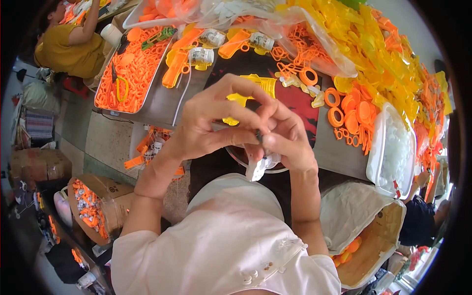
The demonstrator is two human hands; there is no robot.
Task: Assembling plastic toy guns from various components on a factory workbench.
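My left hand (211, 120) and my right hand (285, 135) meet above the table edge. Their fingertips pinch one small dark part (258, 136) between them. A white plastic piece (258, 167) hangs just under my right hand, and I cannot tell which fingers hold it. Behind the hands lies a yellow toy gun (253, 88) on a dark red and black mat (295, 101). A round bowl (246, 162) sits under the hands, mostly hidden by them.
A metal tray (105, 86) of orange plastic rings stands at left, orange toy guns (179, 61) beside it. Yellow and orange parts (373, 64) are heaped at right, by a clear tub (393, 147) of white pieces. Cardboard boxes (93, 206) sit below. Other people work at top left and right.
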